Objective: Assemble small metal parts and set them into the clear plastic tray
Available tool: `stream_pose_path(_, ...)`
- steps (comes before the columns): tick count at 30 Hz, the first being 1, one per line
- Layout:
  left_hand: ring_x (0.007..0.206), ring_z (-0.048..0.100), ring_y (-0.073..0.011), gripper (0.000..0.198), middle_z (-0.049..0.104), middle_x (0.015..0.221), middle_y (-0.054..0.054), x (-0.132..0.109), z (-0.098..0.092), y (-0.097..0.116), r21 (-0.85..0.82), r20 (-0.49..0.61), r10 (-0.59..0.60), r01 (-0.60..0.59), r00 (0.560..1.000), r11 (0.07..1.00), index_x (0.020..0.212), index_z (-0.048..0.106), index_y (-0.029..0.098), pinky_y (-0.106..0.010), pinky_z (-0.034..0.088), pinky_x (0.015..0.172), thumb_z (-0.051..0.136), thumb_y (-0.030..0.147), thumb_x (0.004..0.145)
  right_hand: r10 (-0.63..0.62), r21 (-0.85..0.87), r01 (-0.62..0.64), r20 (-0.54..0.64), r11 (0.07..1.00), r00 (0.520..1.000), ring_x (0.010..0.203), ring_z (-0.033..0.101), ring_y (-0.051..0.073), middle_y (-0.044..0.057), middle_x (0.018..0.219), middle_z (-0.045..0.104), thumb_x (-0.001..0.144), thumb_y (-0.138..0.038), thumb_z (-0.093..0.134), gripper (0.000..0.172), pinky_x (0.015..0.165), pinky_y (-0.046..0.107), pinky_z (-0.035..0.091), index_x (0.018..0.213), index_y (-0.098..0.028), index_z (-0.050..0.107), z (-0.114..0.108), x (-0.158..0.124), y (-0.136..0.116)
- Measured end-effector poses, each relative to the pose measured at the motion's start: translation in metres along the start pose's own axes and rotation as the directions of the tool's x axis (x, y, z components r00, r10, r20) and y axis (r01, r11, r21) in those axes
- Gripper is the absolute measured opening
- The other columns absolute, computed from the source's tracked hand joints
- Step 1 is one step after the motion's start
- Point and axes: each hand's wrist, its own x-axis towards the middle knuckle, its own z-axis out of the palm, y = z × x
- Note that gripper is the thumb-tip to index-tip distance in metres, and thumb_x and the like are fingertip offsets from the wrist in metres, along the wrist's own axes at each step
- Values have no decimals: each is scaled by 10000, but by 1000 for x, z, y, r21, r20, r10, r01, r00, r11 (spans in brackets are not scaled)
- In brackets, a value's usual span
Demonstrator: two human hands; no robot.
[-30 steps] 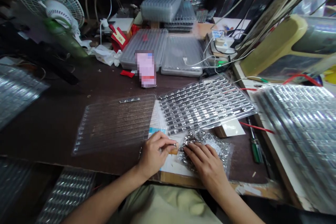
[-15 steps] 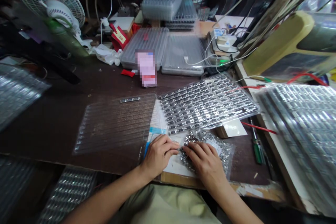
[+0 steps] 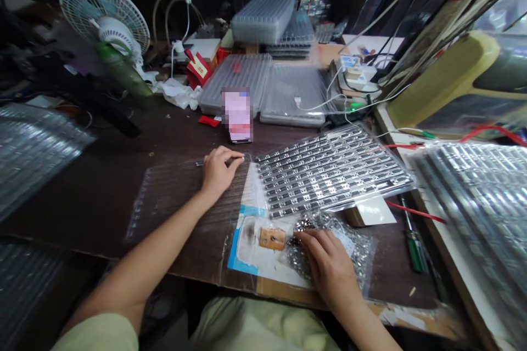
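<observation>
My left hand [image 3: 220, 173] hovers over the far right corner of a clear ridged tray [image 3: 168, 197]. Its thumb and forefinger are pinched together; whatever is between them is too small to name. Partly behind this hand, the end of a dark strip-like piece [image 3: 199, 164] shows on the tray. My right hand [image 3: 329, 258] rests with curled fingers on a clear bag of small shiny metal parts [image 3: 362, 255], and its fingertips are partly hidden. Left of those fingertips lies a small brown block [image 3: 267, 237] with a tiny dark piece on it, upon a white and blue sheet [image 3: 242, 255].
A tray filled with rows of metal pieces [image 3: 329, 170] lies beyond the bag. A phone [image 3: 239, 115] stands behind the clear tray. Further back are stacked clear trays [image 3: 263, 19] and a fan [image 3: 107, 13]. On the right are a green-handled screwdriver [image 3: 414, 252] and more stacked trays [image 3: 477, 203].
My left hand has moved from beside my right hand up and left to the clear tray, uncovering the brown block. My right hand stays at the bag. The view has shifted slightly.
</observation>
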Motion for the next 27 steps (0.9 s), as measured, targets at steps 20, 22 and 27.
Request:
stream_pose_path(20, 850, 645, -241, 128, 735, 866, -45, 46, 39, 28, 124, 294, 80, -121, 953, 985, 772, 719, 223, -401, 406, 857, 627, 305, 808, 157, 26, -157, -1, 987, 988, 781, 534, 153, -10, 857, 678, 890, -321, 576, 140, 713, 314, 341, 897, -336, 716, 32, 16, -31)
stream_pose_path(22, 837, 651, -234, 121, 731, 852, -52, 43, 31, 26, 43, 264, 54, -67, 963, 997, 789, 708, 209, -384, 439, 836, 615, 283, 808, 133, -30, -132, 33, 991, 991, 837, 542, 164, -1, 956, 683, 910, -306, 539, 184, 747, 319, 356, 1006, -330, 695, 28, 14, -27)
stream_pose_path(27, 744, 663, -160, 243, 702, 904, -60, 2, -8, 16, -435, 349, -67, 225, 935, 872, 1003, 650, 161, -265, 520, 647, 557, 303, 829, -106, -251, 170, 249, 953, 963, 1224, 419, 213, 8, 1347, 525, 904, -118, 399, 460, 925, 357, 350, 1338, -249, 476, 3, -2, -4)
